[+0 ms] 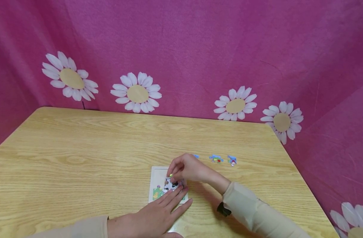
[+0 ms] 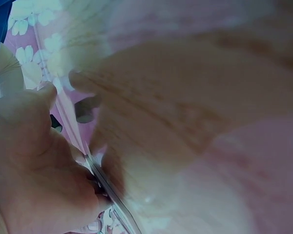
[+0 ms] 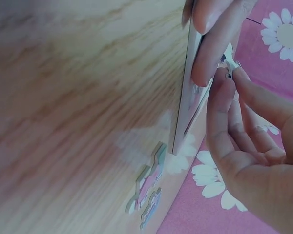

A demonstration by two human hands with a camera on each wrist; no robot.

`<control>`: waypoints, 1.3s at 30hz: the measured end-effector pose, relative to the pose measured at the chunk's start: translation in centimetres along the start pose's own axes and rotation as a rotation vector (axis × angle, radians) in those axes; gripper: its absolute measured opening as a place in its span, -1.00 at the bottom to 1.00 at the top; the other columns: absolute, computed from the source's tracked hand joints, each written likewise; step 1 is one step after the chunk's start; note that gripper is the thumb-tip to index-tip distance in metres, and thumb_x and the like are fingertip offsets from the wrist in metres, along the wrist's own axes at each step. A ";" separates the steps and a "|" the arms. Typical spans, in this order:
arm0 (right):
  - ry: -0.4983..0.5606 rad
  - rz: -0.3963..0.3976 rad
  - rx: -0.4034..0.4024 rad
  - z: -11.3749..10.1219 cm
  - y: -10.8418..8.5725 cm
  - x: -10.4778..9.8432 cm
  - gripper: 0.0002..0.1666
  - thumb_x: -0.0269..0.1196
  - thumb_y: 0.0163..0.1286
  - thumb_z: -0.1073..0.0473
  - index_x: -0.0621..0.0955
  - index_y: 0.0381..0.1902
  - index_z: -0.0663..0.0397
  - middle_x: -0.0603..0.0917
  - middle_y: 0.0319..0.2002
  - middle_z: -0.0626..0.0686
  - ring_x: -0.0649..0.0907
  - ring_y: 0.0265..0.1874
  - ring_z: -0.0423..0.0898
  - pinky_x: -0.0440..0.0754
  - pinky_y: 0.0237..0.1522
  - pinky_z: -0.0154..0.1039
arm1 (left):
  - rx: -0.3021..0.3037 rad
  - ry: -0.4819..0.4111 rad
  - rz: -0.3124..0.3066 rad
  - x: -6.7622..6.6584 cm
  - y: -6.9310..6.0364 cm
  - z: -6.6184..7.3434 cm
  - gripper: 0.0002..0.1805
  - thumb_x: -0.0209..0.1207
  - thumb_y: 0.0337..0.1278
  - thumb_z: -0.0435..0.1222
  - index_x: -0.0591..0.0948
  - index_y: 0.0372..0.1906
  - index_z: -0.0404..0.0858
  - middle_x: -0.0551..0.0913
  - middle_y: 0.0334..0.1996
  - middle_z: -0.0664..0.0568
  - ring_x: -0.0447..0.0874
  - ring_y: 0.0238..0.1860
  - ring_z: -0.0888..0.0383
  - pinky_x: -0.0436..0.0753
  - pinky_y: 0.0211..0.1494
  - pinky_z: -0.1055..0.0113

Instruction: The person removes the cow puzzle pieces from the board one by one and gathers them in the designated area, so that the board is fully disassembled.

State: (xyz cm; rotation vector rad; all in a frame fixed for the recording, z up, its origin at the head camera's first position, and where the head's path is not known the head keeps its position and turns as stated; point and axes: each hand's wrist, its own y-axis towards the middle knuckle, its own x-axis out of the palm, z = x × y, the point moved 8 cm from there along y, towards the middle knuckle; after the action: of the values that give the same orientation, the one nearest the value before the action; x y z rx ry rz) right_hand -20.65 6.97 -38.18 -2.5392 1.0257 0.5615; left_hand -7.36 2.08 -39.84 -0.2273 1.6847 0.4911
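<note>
My left hand [image 1: 157, 211] lies with straight fingers over the lower edge of a small pale puzzle tray [image 1: 152, 180] on the table. Green pieces [image 1: 156, 193] and a black-and-white spotted section [image 1: 168, 186] fill part of the tray. Above its upper right part, my right hand [image 1: 188, 168] pinches a small puzzle piece [image 3: 229, 59] between thumb and forefinger. Most of that piece's picture is hidden by the fingers. In the left wrist view, my left hand [image 2: 34, 165] is at the tray's edge.
Loose puzzle pieces lie beyond my right hand: a blue-and-green one [image 1: 216, 159], a blue one with a red-hatted figure [image 1: 232, 160], and another blue one [image 1: 196, 156] partly hidden. A pink curtain with daisies [image 1: 181, 59] hangs behind the wooden table [image 1: 80, 158].
</note>
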 end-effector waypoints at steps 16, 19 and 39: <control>-0.056 0.057 -0.010 -0.3 -1.0 -2.2 -0.91 0.41 0.15 0.44 0.72 -0.37 0.22 0.72 -0.51 0.00 0.62 -0.55 -0.24 0.46 -0.55 -0.41 | 0.003 0.035 0.016 -0.2 0.0 0.1 -0.18 -0.19 0.42 0.23 0.28 0.44 -0.34 0.21 0.42 -0.34 0.19 0.44 -0.12 0.31 0.37 0.16; -0.050 0.069 0.005 0.1 -1.6 -2.8 -0.91 0.41 0.15 0.42 0.72 -0.37 0.22 0.72 -0.51 0.00 0.57 -0.62 -0.19 0.43 -0.61 -0.40 | 0.003 0.027 0.002 -0.1 0.0 0.1 -0.18 -0.20 0.42 0.22 0.26 0.45 -0.34 0.20 0.42 -0.34 0.18 0.44 -0.11 0.31 0.37 0.16; -0.101 0.197 0.107 5.1 -7.1 -8.9 -0.91 0.40 0.20 0.37 0.72 -0.32 0.27 0.72 -0.43 0.06 0.63 -0.44 -0.13 0.61 -0.34 -0.32 | -0.002 -0.004 -0.021 0.1 0.0 0.0 -0.18 -0.24 0.44 0.22 0.21 0.48 -0.34 0.13 0.45 -0.34 0.14 0.46 -0.16 0.27 0.38 0.14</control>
State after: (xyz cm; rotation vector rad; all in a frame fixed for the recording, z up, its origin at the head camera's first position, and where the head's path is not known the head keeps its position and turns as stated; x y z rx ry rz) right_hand -22.66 19.21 -37.11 -2.3085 1.2420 0.6622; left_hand -7.39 2.06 -39.92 -0.2453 1.6764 0.4773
